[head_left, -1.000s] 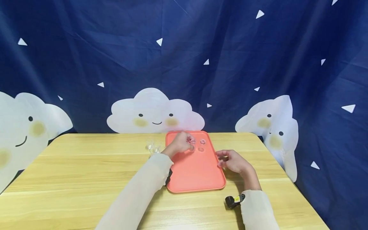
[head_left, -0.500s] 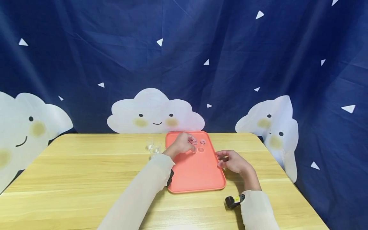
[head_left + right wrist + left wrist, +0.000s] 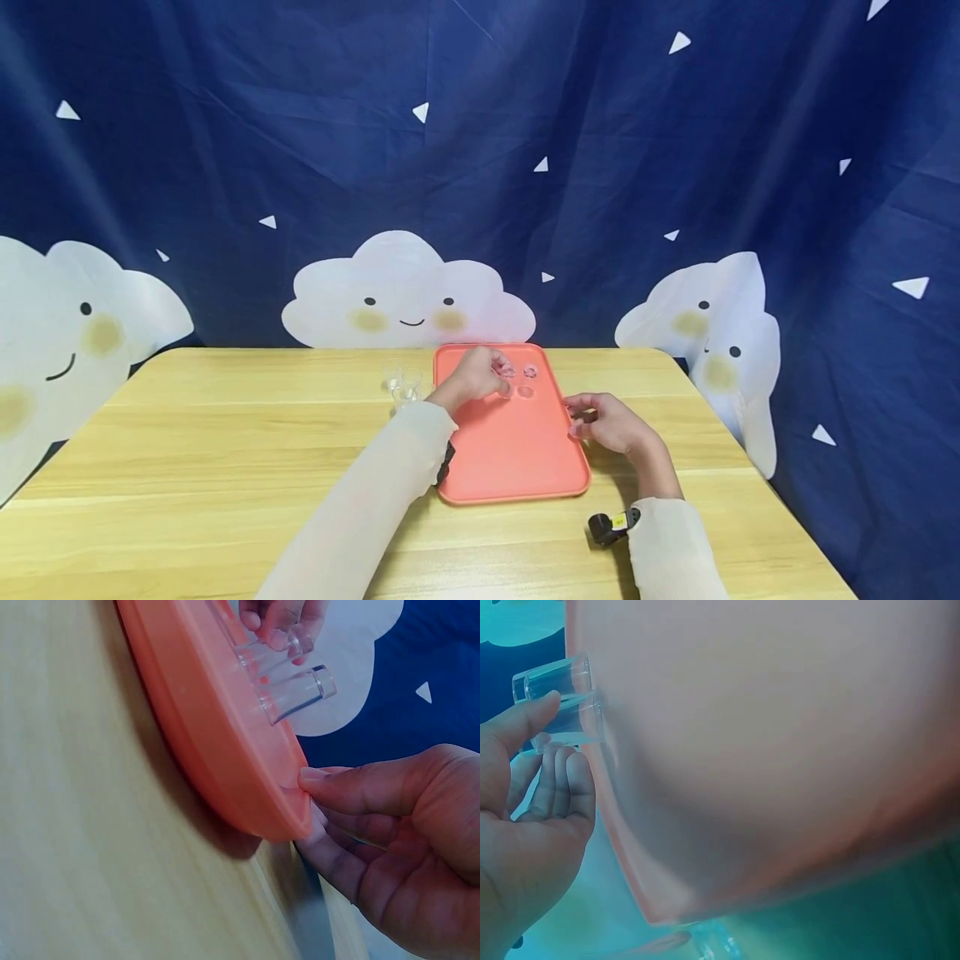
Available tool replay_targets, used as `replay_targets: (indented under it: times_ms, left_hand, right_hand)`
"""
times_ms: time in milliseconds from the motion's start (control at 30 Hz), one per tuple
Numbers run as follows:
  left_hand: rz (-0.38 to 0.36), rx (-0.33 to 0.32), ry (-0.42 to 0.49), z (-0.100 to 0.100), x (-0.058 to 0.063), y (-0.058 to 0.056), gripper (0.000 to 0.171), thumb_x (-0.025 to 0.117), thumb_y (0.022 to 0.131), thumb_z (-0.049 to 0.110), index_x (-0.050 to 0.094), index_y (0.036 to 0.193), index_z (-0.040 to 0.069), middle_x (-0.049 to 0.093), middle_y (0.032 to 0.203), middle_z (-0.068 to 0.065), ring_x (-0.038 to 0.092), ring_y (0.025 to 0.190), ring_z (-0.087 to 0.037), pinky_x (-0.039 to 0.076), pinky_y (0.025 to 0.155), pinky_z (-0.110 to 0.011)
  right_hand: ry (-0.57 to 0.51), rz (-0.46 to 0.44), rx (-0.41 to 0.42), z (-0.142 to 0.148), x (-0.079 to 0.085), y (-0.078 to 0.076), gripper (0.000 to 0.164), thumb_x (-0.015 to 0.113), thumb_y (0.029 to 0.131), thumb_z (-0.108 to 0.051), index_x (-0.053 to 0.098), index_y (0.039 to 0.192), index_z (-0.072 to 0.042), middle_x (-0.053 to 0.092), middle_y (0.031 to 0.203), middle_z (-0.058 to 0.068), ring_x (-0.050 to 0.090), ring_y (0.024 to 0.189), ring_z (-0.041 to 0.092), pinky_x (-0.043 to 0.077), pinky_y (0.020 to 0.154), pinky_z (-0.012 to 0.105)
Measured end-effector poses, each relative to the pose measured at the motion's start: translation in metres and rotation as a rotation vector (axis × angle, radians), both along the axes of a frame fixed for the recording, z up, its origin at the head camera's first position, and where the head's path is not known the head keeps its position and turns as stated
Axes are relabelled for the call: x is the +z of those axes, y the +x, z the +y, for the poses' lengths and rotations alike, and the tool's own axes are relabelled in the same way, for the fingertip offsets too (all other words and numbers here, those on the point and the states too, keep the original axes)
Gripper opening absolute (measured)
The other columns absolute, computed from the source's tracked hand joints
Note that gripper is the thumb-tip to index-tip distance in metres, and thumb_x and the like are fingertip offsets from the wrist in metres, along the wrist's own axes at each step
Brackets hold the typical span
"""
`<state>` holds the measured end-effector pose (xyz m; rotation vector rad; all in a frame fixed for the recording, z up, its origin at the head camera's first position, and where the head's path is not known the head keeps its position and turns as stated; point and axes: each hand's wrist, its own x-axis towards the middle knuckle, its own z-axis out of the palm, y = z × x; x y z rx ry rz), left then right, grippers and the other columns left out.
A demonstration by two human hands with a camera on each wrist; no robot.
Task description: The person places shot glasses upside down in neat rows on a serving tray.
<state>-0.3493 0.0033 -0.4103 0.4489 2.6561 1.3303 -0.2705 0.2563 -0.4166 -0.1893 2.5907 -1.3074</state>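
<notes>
A coral-orange tray (image 3: pixel 517 462) lies on the wooden table. Near its far end two small clear glasses stand side by side, each with its narrower end up. My left hand (image 3: pixel 476 373) reaches over the tray and pinches the left glass (image 3: pixel 259 660) near its top, thumb on one side and fingers on the other. The right glass (image 3: pixel 296 694) stands close beside it, untouched by fingers. At the tray's right edge, my right hand (image 3: pixel 405 825) grips the rim, its thumb on top and fingers underneath.
Several more clear glasses (image 3: pixel 405 386) stand on the table (image 3: pixel 300 467) just left of the tray, partly behind the left forearm. A dark blue curtain (image 3: pixel 480 167) with white clouds hangs behind the table's far edge.
My left hand and forearm have shifted very slightly to the right, still at the same glass. The right hand keeps its place on the tray's edge.
</notes>
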Motion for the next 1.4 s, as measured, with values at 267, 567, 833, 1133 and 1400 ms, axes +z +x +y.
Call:
replay_targets:
  times_ms: [267,567,833,1133,1400]
  left_hand:
    - [0.041,-0.031,0.039,-0.005,0.018,0.003,0.035,0.08,0.076,-0.005,0.071,0.109,0.0,0.068,0.105,-0.01,0.06,0.097,-0.022,0.053,0.089,-0.031]
    - [0.14,-0.097,0.041,-0.023,0.046,-0.001,0.036,0.08,0.078,-0.002,0.07,0.113,-0.002,0.07,0.111,-0.016,0.062,0.111,-0.034,0.051,0.096,-0.034]
    - [0.233,-0.055,-0.009,-0.074,0.062,-0.005,0.034,0.08,0.078,0.001,0.071,0.11,-0.004,0.07,0.104,-0.015,0.065,0.102,-0.031,0.053,0.092,-0.036]
    - [0.209,0.05,-0.007,-0.138,0.059,-0.005,0.037,0.08,0.083,0.004,0.068,0.116,-0.008,0.068,0.11,-0.024,0.063,0.1,-0.03,0.052,0.093,-0.041]
    - [0.15,0.124,0.0,-0.173,0.041,0.0,0.042,0.079,0.083,0.007,0.067,0.121,-0.007,0.066,0.116,-0.026,0.062,0.105,-0.032,0.052,0.096,-0.043]
  right_hand:
    - [0.002,-0.001,0.008,-0.001,0.001,0.001,0.048,0.067,0.088,0.008,0.062,0.135,0.0,0.068,0.117,0.01,0.062,0.096,0.024,0.054,0.089,0.037]
    - [0.013,-0.009,-0.003,0.0,0.0,0.002,0.048,0.068,0.088,0.007,0.063,0.135,-0.001,0.068,0.116,0.01,0.061,0.097,0.025,0.054,0.091,0.039]
    - [0.01,-0.007,-0.011,0.0,-0.001,0.0,0.047,0.068,0.088,0.007,0.064,0.134,-0.001,0.069,0.114,0.009,0.061,0.095,0.024,0.054,0.088,0.036]
    - [0.009,0.003,0.013,0.0,0.0,0.002,0.048,0.068,0.088,0.007,0.063,0.135,0.0,0.069,0.116,0.01,0.062,0.095,0.024,0.055,0.088,0.038]
    - [0.001,0.015,0.021,0.0,0.0,0.001,0.048,0.067,0.087,0.009,0.063,0.134,0.002,0.069,0.116,0.011,0.063,0.095,0.024,0.055,0.087,0.036]
